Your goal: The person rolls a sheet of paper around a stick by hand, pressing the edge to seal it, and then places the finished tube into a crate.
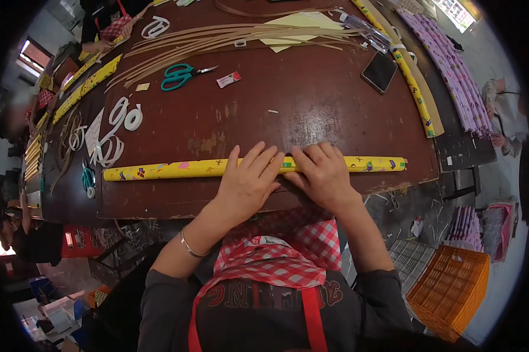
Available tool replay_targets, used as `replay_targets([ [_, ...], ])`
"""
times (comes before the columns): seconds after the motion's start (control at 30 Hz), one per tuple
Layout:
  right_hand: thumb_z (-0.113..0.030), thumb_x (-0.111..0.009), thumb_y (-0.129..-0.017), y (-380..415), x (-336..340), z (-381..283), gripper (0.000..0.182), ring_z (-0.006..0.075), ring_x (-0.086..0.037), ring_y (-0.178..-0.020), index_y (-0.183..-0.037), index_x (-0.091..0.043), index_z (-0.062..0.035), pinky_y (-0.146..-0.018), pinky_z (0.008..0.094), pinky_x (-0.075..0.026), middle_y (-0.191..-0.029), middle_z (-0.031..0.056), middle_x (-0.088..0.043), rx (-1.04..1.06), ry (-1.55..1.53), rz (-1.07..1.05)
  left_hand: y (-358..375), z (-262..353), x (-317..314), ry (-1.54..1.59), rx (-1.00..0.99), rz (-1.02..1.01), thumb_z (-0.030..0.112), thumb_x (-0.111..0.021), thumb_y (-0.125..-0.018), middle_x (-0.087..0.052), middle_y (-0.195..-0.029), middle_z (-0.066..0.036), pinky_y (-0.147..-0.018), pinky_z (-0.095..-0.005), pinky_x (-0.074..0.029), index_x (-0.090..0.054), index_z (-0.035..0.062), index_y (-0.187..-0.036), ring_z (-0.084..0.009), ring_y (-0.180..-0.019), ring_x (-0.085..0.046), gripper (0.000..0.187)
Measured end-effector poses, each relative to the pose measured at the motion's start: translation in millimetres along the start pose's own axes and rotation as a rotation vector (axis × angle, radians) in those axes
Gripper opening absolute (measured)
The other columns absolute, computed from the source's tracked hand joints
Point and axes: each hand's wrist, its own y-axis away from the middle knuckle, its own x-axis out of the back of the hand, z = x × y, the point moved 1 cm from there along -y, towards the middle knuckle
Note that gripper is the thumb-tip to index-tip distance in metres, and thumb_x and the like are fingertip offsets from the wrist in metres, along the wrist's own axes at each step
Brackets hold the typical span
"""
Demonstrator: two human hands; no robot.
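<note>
A long roll of yellow patterned paper point(176, 170) lies crosswise along the near edge of the table. My left hand point(248, 179) rests on its middle, with the fingers stretched out and spread over the top. Just to the right, my right hand point(324, 179) is curled over the same roll, its fingers bent and its thumb pointing toward the left hand. The palms hide part of the roll. Beyond it lie teal-handled scissors point(179, 77) and a small red and white packet point(228, 79).
Brown paper strips point(229, 42), yellow sheets point(302, 29), a clear bottle point(367, 33) and a phone point(380, 73) lie farther back. White tape rolls point(133, 117) are at left. Purple wrapped rolls point(446, 70) lie at right. An orange crate point(449, 287) stands below. Other people work at left.
</note>
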Motion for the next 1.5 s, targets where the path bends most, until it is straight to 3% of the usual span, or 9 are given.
replay_targets([
  [0.17, -0.030, -0.079, -0.074, -3.5, 0.5, -5.9, 0.051, 0.0257, -0.057, -0.089, -0.117, -0.064, -0.0069, -0.077, 0.0395, -0.045, -0.093, 0.0067, -0.059, 0.039, -0.011, -0.039, -0.3, -1.8, -1.3, 0.016, -0.029, 0.075, 0.012, -0.066, -0.087, -0.063, -0.128, -0.010, -0.098, -0.0509, -0.046, -0.064, 0.0083, -0.127, -0.0293, -0.119, -0.061, 0.040],
  [0.37, -0.024, -0.081, -0.070, 16.0, 24.2, 17.9, 0.051, 0.0265, -0.058, -0.092, -0.116, -0.064, -0.0083, -0.080, 0.0411, -0.046, -0.096, 0.0064, -0.060, -0.002, 0.014, -0.041, 9.2, -18.0, 8.6, -0.020, -0.056, 0.067, 0.013, -0.059, -0.087, -0.065, -0.126, -0.011, -0.094, -0.0506, -0.048, -0.065, 0.0110, -0.126, -0.0300, -0.114, -0.062, 0.039],
  [0.6, -0.022, -0.083, -0.068, 19.1, 20.8, 16.6, 0.052, 0.0269, -0.058, -0.092, -0.115, -0.064, -0.0085, -0.081, 0.0425, -0.046, -0.098, 0.0067, -0.061, -0.029, 0.017, -0.040, 1.1, -5.8, 6.4, 0.040, -0.050, 0.082, 0.012, -0.065, -0.085, -0.065, -0.124, -0.010, -0.094, -0.0491, -0.047, -0.066, 0.0099, -0.122, -0.0292, -0.113, -0.062, 0.038],
  [0.67, -0.022, -0.083, -0.069, 18.7, 20.5, 15.5, 0.052, 0.0270, -0.058, -0.091, -0.115, -0.064, -0.0087, -0.081, 0.0425, -0.046, -0.098, 0.0066, -0.061, -0.030, 0.013, -0.032, -2.4, -1.4, 6.3, 0.130, -0.008, 0.128, 0.011, -0.075, -0.080, -0.066, -0.122, -0.010, -0.092, -0.0466, -0.049, -0.067, 0.0084, -0.118, -0.0307, -0.110, -0.064, 0.039],
  [0.87, -0.023, -0.083, -0.070, 19.6, 20.4, 16.1, 0.052, 0.0272, -0.058, -0.091, -0.117, -0.064, -0.0094, -0.081, 0.0430, -0.045, -0.098, 0.0065, -0.061, -0.024, 0.003, -0.012, -0.3, -1.8, -6.7, 0.158, -0.019, 0.237, 0.011, -0.072, -0.081, -0.067, -0.115, -0.008, -0.090, -0.0448, -0.046, -0.067, 0.0078, -0.109, -0.0271, -0.106, -0.064, 0.029],
  [1.07, -0.023, -0.083, -0.070, 19.9, 20.7, 16.0, 0.053, 0.0272, -0.058, -0.092, -0.117, -0.063, -0.0094, -0.081, 0.0433, -0.045, -0.100, 0.0067, -0.062, -0.025, 0.005, -0.016, 0.8, 0.2, -8.8, 0.158, -0.019, 0.311, 0.011, -0.074, -0.077, -0.067, -0.112, -0.007, -0.086, -0.0441, -0.046, -0.067, 0.0091, -0.106, -0.0257, -0.101, -0.064, 0.030],
  [1.2, -0.022, -0.083, -0.069, 19.5, 20.8, 15.5, 0.053, 0.0270, -0.058, -0.092, -0.117, -0.064, -0.0093, -0.080, 0.0428, -0.045, -0.100, 0.0069, -0.062, -0.025, -0.006, -0.010, -10.1, 9.8, 7.4, 0.201, 0.088, 0.205, 0.012, -0.074, -0.076, -0.067, -0.108, -0.006, -0.083, -0.0427, -0.046, -0.067, 0.0095, -0.105, -0.0248, -0.098, -0.064, 0.030],
  [1.3, -0.022, -0.083, -0.069, 20.3, 19.9, 16.0, 0.053, 0.0270, -0.058, -0.092, -0.117, -0.064, -0.0093, -0.080, 0.0427, -0.045, -0.099, 0.0069, -0.062, -0.023, -0.010, 0.005, -11.8, 7.2, 6.1, 0.191, 0.039, 0.143, 0.007, -0.075, -0.076, -0.067, -0.106, -0.008, -0.081, -0.0418, -0.047, -0.066, 0.0093, -0.106, -0.0282, -0.095, -0.065, 0.031],
  [1.5, -0.021, -0.083, -0.068, 20.2, 19.7, 16.5, 0.053, 0.0270, -0.058, -0.091, -0.117, -0.064, -0.0091, -0.079, 0.0425, -0.045, -0.099, 0.0068, -0.062, -0.017, -0.011, 0.016, -1.0, 1.7, 0.6, 0.164, -0.162, 0.224, 0.013, -0.073, -0.077, -0.065, -0.116, -0.008, -0.092, -0.0431, -0.045, -0.065, 0.0087, -0.111, -0.0275, -0.107, -0.063, 0.035],
])
